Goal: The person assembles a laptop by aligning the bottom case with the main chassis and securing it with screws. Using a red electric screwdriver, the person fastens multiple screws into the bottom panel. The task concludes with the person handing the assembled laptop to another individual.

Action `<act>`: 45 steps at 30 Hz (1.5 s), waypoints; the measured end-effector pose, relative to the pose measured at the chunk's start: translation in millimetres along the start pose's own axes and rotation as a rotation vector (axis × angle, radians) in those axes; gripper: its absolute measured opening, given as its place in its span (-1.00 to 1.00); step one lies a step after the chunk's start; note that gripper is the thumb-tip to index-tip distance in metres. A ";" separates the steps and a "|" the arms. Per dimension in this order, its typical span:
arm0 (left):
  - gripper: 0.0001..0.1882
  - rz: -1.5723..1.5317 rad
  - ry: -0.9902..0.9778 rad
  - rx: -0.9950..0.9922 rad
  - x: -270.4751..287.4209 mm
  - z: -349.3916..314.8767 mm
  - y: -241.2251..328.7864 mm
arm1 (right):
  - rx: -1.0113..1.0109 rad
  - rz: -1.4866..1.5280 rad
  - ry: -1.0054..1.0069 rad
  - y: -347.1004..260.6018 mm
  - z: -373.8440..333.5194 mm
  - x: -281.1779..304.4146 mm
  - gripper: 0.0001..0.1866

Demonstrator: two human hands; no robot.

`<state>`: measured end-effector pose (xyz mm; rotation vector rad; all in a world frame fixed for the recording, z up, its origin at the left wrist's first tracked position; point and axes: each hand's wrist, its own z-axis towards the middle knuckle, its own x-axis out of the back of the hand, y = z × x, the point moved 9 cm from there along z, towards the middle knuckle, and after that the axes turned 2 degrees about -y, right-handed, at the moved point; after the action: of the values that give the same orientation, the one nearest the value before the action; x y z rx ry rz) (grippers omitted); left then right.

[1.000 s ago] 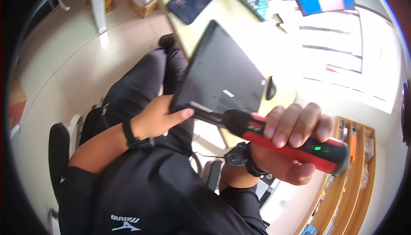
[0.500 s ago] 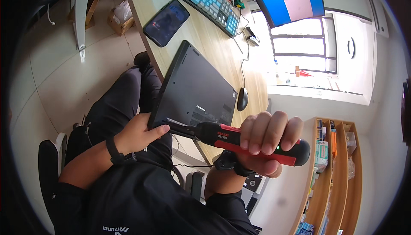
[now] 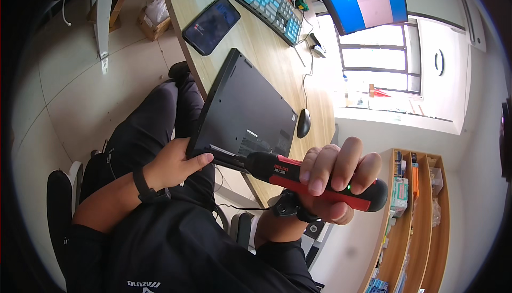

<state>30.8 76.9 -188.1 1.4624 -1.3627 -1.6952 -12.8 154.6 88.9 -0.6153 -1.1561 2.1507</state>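
Wooden desk; upside-down black laptop on its near edge, overhanging the lap. Left hand gripping laptop's near corner, fingers curled around the edge. Right hand closed around red-and-black electric screwdriver, tip at laptop's underside. Phone, mouse on desk.

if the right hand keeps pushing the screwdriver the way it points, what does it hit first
Most likely the near edge of the upturned black laptop: the right hand aims the red and black electric screwdriver there, beside the left hand. Depth is unclear.
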 end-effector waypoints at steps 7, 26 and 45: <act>-0.66 0.042 -0.022 0.050 1.5 -0.5 -2.4 | -0.055 0.000 0.005 0.4 0.4 1.6 -0.53; -0.63 0.007 0.001 0.019 1.2 -0.5 -5.5 | -0.115 0.066 -0.066 -1.4 4.6 0.6 -0.60; -0.61 0.026 0.007 -0.017 1.8 -0.9 0.7 | -0.118 0.046 -0.050 -4.9 3.6 -0.8 -0.63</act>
<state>31.0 74.8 -188.1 1.4335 -1.3550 -1.6799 -13.1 154.0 95.0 -0.6486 -1.3148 2.1593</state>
